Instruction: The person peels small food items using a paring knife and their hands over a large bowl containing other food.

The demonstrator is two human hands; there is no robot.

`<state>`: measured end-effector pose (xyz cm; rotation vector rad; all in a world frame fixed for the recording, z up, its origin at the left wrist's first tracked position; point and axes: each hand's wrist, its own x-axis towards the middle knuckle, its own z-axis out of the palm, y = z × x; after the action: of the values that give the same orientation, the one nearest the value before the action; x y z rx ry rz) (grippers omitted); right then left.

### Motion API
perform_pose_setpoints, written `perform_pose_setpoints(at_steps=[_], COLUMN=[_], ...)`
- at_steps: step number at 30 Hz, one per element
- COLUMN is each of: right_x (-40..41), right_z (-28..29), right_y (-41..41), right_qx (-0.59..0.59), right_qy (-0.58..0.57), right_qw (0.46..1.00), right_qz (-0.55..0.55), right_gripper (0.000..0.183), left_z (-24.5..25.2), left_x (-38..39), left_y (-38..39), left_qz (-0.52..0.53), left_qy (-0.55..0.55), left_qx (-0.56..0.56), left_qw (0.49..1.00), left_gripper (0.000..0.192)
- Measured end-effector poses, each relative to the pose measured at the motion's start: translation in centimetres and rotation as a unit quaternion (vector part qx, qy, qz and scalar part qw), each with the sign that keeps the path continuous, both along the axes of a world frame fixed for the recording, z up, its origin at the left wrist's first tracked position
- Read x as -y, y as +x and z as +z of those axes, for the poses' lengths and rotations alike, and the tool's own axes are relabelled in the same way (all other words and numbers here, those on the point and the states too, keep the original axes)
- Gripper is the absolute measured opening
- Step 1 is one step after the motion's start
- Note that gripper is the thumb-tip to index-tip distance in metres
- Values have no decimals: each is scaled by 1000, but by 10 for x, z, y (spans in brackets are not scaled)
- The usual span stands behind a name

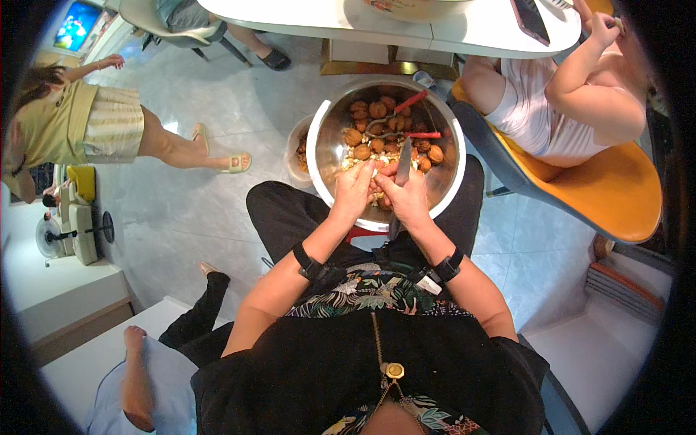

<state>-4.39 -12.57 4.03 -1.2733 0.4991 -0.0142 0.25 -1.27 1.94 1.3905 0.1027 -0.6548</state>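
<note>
A wide stainless steel bowl (450,187) sits between my knees. Inside are several whole walnuts (378,110), with pale shelled bits (352,161) scattered below them. My right hand (406,197) grips a knife (404,163), its blade pointing up and away from me and its dark handle showing beneath the palm. Over the near part of the bowl, my left hand (353,190) meets the right one, fingertips pinched around a small pale walnut piece (374,173). A nutcracker with red handles (411,101) lies spread on the walnuts. The fingers partly hide what is between the hands.
A plastic container (299,168) with brown pieces stands left of the bowl. Ahead is a white table (304,16) bearing a phone (530,22). One person sits on an orange chair (609,190) at right; others are at left. A standing fan (49,237) is farther left.
</note>
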Motion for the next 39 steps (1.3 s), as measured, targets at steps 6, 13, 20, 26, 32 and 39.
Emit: perform_pose_setpoints(at_steps=[6,13,20,26,32,39], right_x=[-12,-3,8,11,23,32], right_z=[-11,14,16,-7,-20,-29], right_y=[-9,-6,-9,-13,-13,-12], right_qx=[88,52,33,37,-29,-67], right_qy=[-4,33,91,212,447,506], right_qw=[995,994,995,975,894,860], right_qz=[-41,-85,-18,-54,-25,-20], right_gripper=[7,10,19,18,24,24], left_z=[18,20,28,21,7,13], left_x=[6,5,-1,-5,-4,-6], left_y=[1,-2,-1,5,7,6], left_qz=[58,13,10,4,25,-15], left_qy=[-22,34,-148,-131,-173,-156], left_qx=[-94,-6,-117,-109,-141,-143], left_qw=[994,999,982,985,975,977], left_gripper=[36,32,26,27,27,29])
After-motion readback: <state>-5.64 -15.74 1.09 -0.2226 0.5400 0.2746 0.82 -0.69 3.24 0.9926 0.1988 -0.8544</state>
